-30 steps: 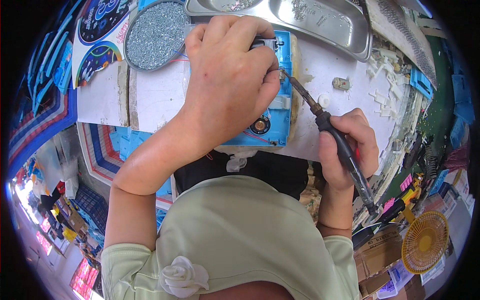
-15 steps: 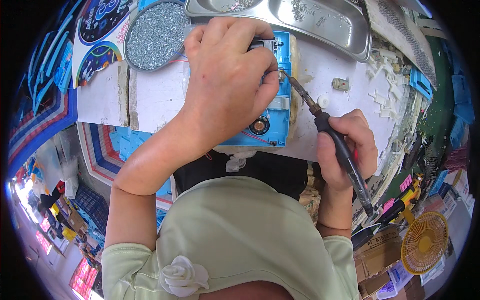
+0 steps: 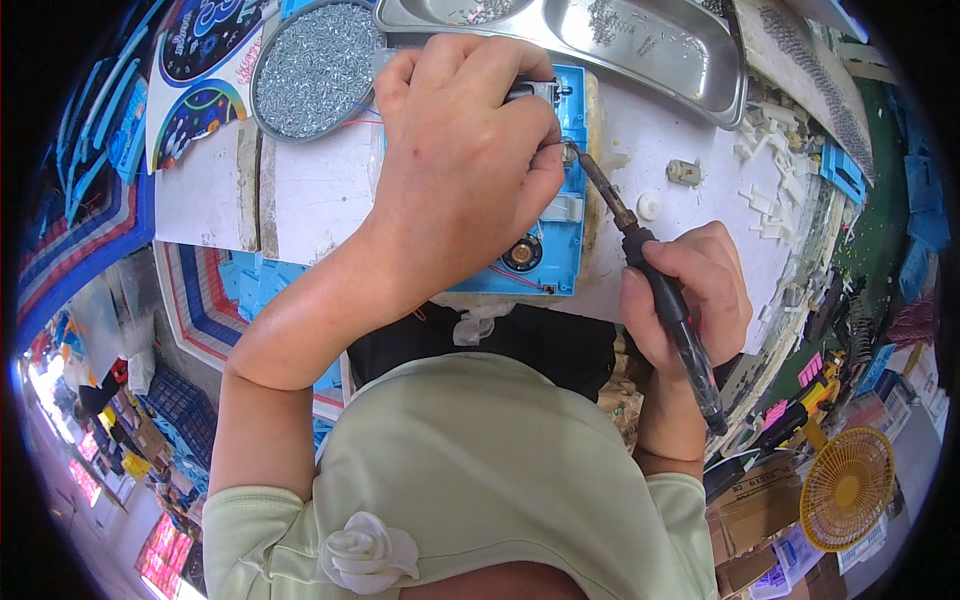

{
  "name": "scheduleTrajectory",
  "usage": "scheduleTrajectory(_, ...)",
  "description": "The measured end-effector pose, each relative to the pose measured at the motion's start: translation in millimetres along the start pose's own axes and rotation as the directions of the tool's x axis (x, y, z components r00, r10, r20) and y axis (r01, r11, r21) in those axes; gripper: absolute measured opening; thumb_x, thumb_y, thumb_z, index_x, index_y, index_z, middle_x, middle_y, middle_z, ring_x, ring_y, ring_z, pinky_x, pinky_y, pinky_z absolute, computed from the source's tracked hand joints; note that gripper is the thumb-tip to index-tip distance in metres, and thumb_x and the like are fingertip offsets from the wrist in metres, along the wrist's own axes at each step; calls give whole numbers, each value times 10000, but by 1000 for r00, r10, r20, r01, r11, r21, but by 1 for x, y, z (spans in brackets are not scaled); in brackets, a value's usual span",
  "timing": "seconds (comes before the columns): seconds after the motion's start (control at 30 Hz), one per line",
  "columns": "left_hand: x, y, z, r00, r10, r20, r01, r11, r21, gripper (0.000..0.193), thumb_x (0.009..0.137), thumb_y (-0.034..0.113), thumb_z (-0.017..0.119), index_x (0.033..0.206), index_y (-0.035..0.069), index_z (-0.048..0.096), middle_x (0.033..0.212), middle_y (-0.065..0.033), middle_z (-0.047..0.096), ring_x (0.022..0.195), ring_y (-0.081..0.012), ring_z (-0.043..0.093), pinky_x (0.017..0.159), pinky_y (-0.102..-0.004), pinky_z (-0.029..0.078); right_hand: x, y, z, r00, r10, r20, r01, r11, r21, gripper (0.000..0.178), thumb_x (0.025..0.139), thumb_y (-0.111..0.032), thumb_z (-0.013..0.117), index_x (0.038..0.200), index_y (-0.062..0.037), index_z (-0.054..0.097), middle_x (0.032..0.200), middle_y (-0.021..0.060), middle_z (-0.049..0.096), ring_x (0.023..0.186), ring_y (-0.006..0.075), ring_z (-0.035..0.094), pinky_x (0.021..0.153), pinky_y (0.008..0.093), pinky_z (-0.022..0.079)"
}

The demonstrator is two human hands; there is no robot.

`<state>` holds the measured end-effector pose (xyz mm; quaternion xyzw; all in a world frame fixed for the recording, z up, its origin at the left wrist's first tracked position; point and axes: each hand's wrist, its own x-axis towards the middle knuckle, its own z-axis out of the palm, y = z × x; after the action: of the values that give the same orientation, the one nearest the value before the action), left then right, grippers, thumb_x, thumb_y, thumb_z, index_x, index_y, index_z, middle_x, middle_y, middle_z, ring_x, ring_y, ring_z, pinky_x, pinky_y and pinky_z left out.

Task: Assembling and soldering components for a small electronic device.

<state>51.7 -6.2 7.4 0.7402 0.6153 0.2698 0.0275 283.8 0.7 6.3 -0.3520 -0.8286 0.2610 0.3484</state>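
Right hand (image 3: 705, 290): grip clamped around the dark handle of the soldering iron (image 3: 672, 312), pen fashion; presumably for fine control, with the fingers kept back from the hot metal.
Iron tip (image 3: 573, 148): directed at the right part of the casing, just beside the left fingertips; contact cannot be confirmed.
Left hand (image 3: 460, 160): arched over the casing, probably to steady it; thumb and forefinger drawn close together, but whether this grip is clamped on anything cannot be told.
Blue casing (image 3: 567, 240): on the worktop (image 3: 325, 200), before the person's body; inner side up, exposing the round speaker (image 3: 522, 254).
Screw bowl (image 3: 300, 137) and steel tray (image 3: 705, 90): along the far side, apparently for easy reach.
Small motor (image 3: 684, 173): right of the casing, apart.
Hidden: casing's left portion, beneath the left hand.
Cut off: far edge of the tray, at the upper border.
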Motion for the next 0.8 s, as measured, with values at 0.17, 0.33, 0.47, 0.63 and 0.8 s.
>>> scheduleTrajectory(0.17, 0, 1, 0, 1000, -3, -4, 3, 1000, 1, 86, 732, 119, 762, 796, 106, 706, 1175, -50, 659, 1160, -284, 556, 1011, -450, 333, -1, 10, 0, 990, -115, -84, 123, 988, 96, 287, 792, 1, 776, 1042, 4, 636, 745, 96, 609, 666, 216, 538, 616, 322, 414)
scheduleTrajectory(0.33, 0, 1, 0, 1000, -7, 0, 7, 1000, 5, 91, 727, 120, 764, 796, 105, 706, 1172, -49, 661, 1160, -283, 557, 1013, -451, 332, -3, 12, -2, 995, -97, -35, 100, 993, 70, 293, 783, 5, 776, 1041, 3, 639, 746, 93, 607, 662, 214, 533, 614, 323, 415)
scheduleTrajectory(0.47, 0, 1, 0, 1000, -2, -3, 2, 1000, 14, 95, 723, 123, 765, 794, 108, 706, 1169, -46, 661, 1156, -282, 558, 1007, -450, 334, 3, 10, 3, 991, -126, -42, 128, 990, 52, 295, 775, 5, 781, 1035, 1, 642, 740, 92, 606, 649, 216, 536, 607, 328, 419)
scheduleTrajectory(0.63, 1, 1, 0, 1000, -3, -8, 3, 1000, 11, 96, 721, 127, 766, 793, 110, 706, 1167, -43, 661, 1153, -281, 560, 1000, -447, 338, -6, 10, 10, 993, -69, -97, 76, 995, 66, 295, 773, 5, 782, 1032, 0, 643, 730, 89, 603, 647, 217, 540, 608, 331, 421)
scheduleTrajectory(0.8, 0, 1, 1, 1000, -3, -9, 3, 1000, 11, 95, 719, 126, 766, 790, 108, 706, 1165, -43, 662, 1151, -281, 560, 999, -444, 337, -2, 10, 6, 989, -120, -90, 128, 988, 88, 289, 777, 5, 782, 1030, -2, 641, 722, 84, 595, 648, 217, 541, 611, 330, 420)
